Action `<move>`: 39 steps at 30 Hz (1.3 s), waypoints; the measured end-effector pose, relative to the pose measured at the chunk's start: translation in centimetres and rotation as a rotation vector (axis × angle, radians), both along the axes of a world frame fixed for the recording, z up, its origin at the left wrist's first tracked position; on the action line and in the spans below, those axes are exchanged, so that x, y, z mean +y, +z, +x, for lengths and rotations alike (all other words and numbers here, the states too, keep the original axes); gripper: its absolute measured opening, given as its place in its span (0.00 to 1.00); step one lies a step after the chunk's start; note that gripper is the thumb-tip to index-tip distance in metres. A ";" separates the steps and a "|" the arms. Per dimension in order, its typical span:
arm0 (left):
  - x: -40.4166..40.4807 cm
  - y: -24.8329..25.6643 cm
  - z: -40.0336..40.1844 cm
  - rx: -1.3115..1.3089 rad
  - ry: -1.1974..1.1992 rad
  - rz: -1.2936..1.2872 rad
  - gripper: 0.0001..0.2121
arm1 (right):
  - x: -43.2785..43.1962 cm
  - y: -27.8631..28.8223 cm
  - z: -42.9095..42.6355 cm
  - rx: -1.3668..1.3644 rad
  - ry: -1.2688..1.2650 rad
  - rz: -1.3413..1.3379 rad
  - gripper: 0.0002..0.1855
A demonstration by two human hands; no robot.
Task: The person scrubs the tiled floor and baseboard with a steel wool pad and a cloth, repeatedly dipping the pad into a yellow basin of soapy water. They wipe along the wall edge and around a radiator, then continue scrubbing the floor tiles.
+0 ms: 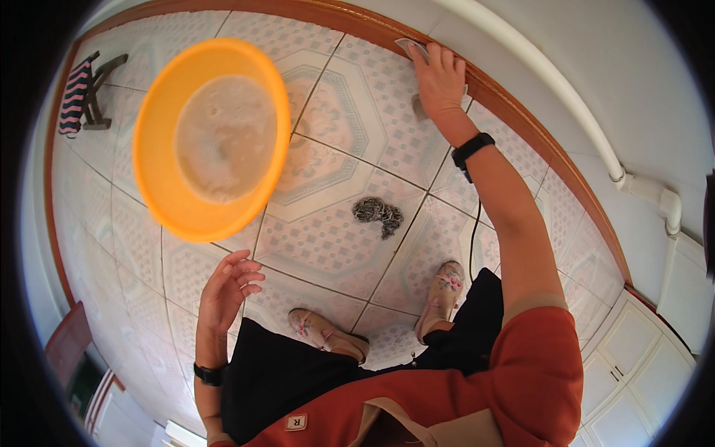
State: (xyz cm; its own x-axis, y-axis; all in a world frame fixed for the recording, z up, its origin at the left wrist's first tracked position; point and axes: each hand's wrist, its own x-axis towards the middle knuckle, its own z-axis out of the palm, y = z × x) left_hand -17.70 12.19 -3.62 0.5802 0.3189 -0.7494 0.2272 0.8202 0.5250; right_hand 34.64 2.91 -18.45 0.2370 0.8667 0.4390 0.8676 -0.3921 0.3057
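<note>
My right hand [443,79] reaches to the reddish-brown wooden baseboard [357,21] and presses a thin grey cloth or pad [403,43] against it; most of that piece is hidden under the fingers. Below the wrist, a brownish object on the floor is partly covered. My left hand [228,285] hangs empty with loosely bent fingers, just below an orange plastic basin [157,167]. Cloudy greyish water [226,137] lies in the basin. A tangled metal scouring pad [377,215] rests on the patterned floor tiles between the basin and my right forearm.
A folding stool with a striped seat [75,98] stands at the upper left. A white pipe [558,81] runs along the wall above the baseboard. White cabinets [631,357] are at the lower right. A black cable [475,240] trails near my shoe [447,285].
</note>
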 end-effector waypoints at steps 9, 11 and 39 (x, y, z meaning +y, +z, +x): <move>-0.3 0.3 0.1 0.032 -0.016 0.000 0.22 | -1.7 -0.6 0.3 0.053 -0.111 0.017 0.28; -0.3 0.5 0.4 0.011 -0.022 0.014 0.22 | -1.3 -0.6 0.2 0.002 -0.030 0.006 0.26; -0.1 0.0 2.0 -0.019 -0.064 0.015 0.21 | -13.6 3.0 4.5 -0.009 -0.155 0.043 0.27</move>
State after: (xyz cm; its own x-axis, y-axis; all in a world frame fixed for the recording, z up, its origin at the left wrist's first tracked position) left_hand -15.68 12.10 -3.66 0.6137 0.2917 -0.7337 0.2691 0.7963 0.5417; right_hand 39.18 -10.65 -15.43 0.3625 0.8002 0.4778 0.7929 -0.5342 0.2932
